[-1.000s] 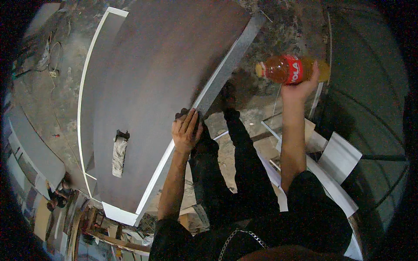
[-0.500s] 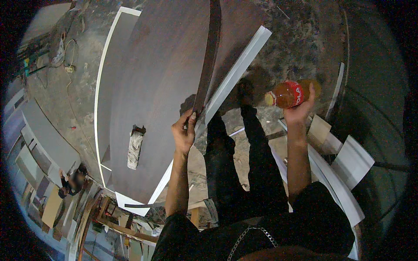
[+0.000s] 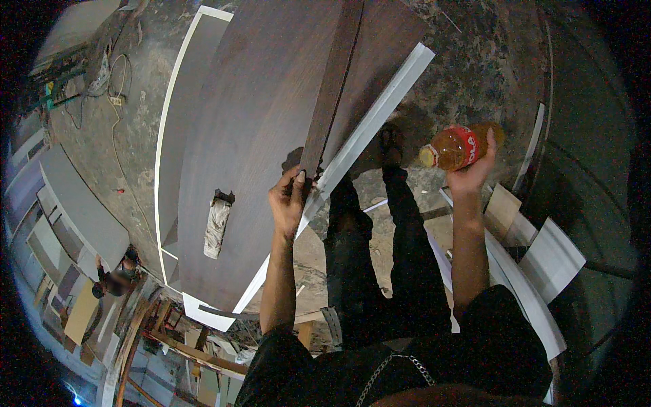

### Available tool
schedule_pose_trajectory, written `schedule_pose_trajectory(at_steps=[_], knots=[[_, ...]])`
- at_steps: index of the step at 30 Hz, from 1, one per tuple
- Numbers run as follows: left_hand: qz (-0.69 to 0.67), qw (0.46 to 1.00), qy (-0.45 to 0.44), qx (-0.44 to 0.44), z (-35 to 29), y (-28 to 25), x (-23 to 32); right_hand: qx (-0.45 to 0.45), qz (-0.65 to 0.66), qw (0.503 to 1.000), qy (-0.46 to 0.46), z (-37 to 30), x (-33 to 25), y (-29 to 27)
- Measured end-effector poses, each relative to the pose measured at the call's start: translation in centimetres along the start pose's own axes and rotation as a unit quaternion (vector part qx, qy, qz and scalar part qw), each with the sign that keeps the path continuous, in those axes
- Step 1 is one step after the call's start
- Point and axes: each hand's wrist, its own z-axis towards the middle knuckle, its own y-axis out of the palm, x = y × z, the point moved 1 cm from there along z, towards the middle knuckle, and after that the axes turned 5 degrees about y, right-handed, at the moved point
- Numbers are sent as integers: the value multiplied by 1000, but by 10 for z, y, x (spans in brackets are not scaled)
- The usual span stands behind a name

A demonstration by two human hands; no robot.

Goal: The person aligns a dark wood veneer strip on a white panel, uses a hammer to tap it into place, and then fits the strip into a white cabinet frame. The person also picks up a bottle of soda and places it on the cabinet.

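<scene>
My left hand (image 3: 286, 205) pinches the near end of a long dark brown strip (image 3: 332, 88) between thumb and fingers. The strip runs away from me over a large dark wood-grain panel (image 3: 258, 102). In my right hand (image 3: 471, 175) lies a clear plastic bottle (image 3: 451, 148) of amber liquid with a red label. It is tilted on its side, its yellowish cap end pointing left. A pale grey-white bar (image 3: 380, 115) lies slantwise along the panel's right side, close to my left hand. On the panel rests a whitish wrapped block (image 3: 217, 227) with a dark end.
White edging (image 3: 163, 156) borders the panel's left side. Pale board offcuts (image 3: 550, 254) lie to my right. At far left, a person (image 3: 116, 279) is beside a grey panel (image 3: 81, 210). A cable (image 3: 115, 136) trails over the stained floor.
The brown strip has turned, showing more of its broad face, and its far part sits further right. The whole view has shifted slightly. Both hands keep their holds.
</scene>
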Motion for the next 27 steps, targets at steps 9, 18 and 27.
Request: schedule_pose_trajectory(at_steps=[9, 18, 27], knots=[[0, 1000, 17, -7, 3, -4, -8, -1, -6, 1000, 10, -4, 3, 5], [-6, 1000, -6, -7, 1, -2, 1, -7, 0, 1000, 23, -3, 7, 6], [-24, 999, -19, -12, 0, -8, 29, -36, -30, 998, 28, -6, 12, 12]])
